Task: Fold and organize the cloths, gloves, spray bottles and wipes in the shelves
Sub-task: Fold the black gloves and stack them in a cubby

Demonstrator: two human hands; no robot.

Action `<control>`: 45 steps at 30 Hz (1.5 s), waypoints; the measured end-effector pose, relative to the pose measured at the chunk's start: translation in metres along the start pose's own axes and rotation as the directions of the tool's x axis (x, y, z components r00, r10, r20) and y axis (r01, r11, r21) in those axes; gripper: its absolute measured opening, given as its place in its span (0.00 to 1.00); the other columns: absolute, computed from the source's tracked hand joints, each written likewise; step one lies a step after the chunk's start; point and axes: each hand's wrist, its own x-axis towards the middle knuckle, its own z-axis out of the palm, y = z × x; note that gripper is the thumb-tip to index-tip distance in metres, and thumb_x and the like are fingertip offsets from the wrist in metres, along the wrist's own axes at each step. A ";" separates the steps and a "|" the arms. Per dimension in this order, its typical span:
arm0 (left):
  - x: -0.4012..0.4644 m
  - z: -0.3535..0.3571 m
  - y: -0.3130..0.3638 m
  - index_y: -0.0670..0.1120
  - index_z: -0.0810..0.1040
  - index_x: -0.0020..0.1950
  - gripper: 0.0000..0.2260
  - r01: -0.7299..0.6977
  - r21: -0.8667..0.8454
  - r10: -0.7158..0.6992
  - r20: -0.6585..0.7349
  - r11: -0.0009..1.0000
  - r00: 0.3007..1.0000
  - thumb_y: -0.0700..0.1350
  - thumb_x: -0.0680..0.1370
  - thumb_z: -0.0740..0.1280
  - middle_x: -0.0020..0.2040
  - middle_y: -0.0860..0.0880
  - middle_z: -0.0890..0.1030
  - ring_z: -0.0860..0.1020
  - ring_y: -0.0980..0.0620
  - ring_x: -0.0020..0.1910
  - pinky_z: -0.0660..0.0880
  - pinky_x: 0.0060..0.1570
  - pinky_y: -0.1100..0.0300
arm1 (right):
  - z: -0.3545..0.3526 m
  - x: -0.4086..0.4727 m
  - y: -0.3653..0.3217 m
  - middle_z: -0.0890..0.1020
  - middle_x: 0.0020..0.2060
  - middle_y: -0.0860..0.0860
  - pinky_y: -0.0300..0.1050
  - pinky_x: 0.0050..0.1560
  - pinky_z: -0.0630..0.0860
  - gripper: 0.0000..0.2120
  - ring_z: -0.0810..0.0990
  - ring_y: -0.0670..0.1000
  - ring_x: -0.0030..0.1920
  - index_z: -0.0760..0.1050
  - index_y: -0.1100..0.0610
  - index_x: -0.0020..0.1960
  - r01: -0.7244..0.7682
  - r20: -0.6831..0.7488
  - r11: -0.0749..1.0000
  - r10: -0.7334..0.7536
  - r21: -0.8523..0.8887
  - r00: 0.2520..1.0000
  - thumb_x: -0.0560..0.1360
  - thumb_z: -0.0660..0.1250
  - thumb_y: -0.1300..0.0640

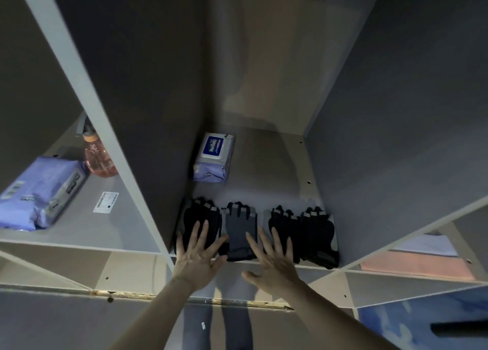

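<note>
Several dark gloves lie in a row along the front of the middle shelf (280,170): a black glove (196,217) at the left, a grey glove (240,225) beside it, and a black pair (303,228) at the right. My left hand (196,254) rests flat with spread fingers on the left black glove. With straight fingers, my right hand (272,257) touches the gap between the grey glove and the right pair. A pack of wipes (213,156) sits at the back left of this shelf.
The left compartment holds a purple wipes pack (45,191) and a pink spray bottle (99,156). Folded pink and pale cloths (420,262) lie in the lower right compartment. Grey dividers (111,127) wall each compartment.
</note>
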 end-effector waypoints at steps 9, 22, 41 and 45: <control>-0.001 0.005 0.007 0.62 0.67 0.71 0.27 -0.105 0.237 0.107 0.004 0.966 0.994 0.70 0.77 0.44 0.73 0.46 0.69 0.62 0.44 0.71 0.58 0.62 0.29 | 0.000 -0.020 0.044 0.38 0.77 0.54 0.69 0.71 0.37 0.43 0.36 0.61 0.76 0.40 0.39 0.76 -0.342 -0.170 0.926 0.367 0.158 0.915 0.65 0.29 0.22; -0.002 0.002 0.011 0.65 0.73 0.63 0.20 -0.043 0.242 0.029 0.062 0.969 0.998 0.62 0.79 0.46 0.67 0.51 0.76 0.71 0.47 0.68 0.71 0.52 0.32 | -0.007 -0.030 0.054 0.40 0.78 0.53 0.69 0.71 0.45 0.47 0.39 0.63 0.76 0.37 0.35 0.75 -0.382 0.073 0.916 0.376 0.121 0.924 0.57 0.23 0.25; 0.004 -0.018 0.021 0.66 0.46 0.76 0.22 -0.088 0.247 0.050 0.157 0.965 0.986 0.57 0.83 0.48 0.79 0.53 0.40 0.43 0.45 0.77 0.46 0.70 0.31 | -0.022 -0.024 0.049 0.54 0.74 0.57 0.62 0.61 0.71 0.30 0.58 0.65 0.70 0.36 0.32 0.73 -0.346 0.085 0.934 0.353 -0.088 0.932 0.75 0.42 0.29; 0.006 -0.032 0.026 0.65 0.47 0.76 0.24 -0.079 0.211 0.019 0.272 0.974 0.962 0.58 0.81 0.52 0.79 0.53 0.40 0.41 0.45 0.77 0.44 0.69 0.30 | -0.022 -0.021 0.051 0.55 0.73 0.55 0.61 0.63 0.69 0.29 0.59 0.64 0.69 0.36 0.31 0.73 -0.356 0.077 0.930 0.363 -0.089 0.929 0.74 0.41 0.29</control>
